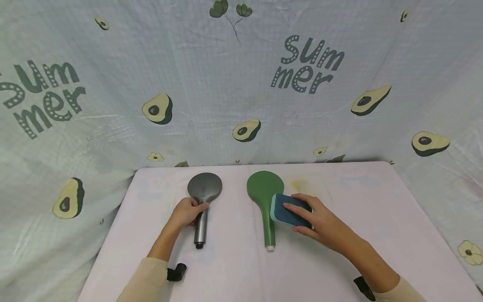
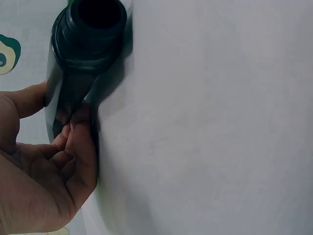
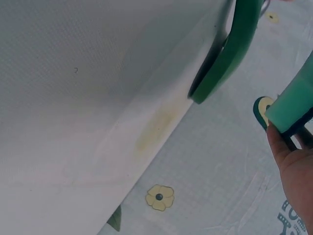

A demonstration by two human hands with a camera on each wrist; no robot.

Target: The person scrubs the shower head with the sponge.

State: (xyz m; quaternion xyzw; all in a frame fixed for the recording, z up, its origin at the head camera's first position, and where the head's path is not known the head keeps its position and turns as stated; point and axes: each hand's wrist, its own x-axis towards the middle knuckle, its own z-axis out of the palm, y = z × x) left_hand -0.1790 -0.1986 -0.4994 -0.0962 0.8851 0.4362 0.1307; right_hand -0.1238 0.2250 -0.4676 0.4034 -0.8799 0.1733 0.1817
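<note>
In the head view a dark grey shower head (image 1: 205,186) lies at the left, its round face up and its handle toward me. My left hand (image 1: 187,212) grips it at the neck, thumb across the top and fingers underneath. Its threaded handle end (image 2: 90,49) shows large in the left wrist view. To the right lies a green shower head (image 1: 265,184) with a pale handle tip. My right hand (image 1: 320,220) holds a blue sponge (image 1: 290,209) with a lighter teal layer (image 3: 293,98) between thumb and fingers. The sponge overlaps the green neck's right side in the head view.
Both shower heads are on a pale pink table (image 1: 234,272). A yellowish stain (image 1: 299,185) marks its surface near the back edge, right of the green shower head. Behind hangs a light cloth (image 1: 200,84) printed with avocados and lettering.
</note>
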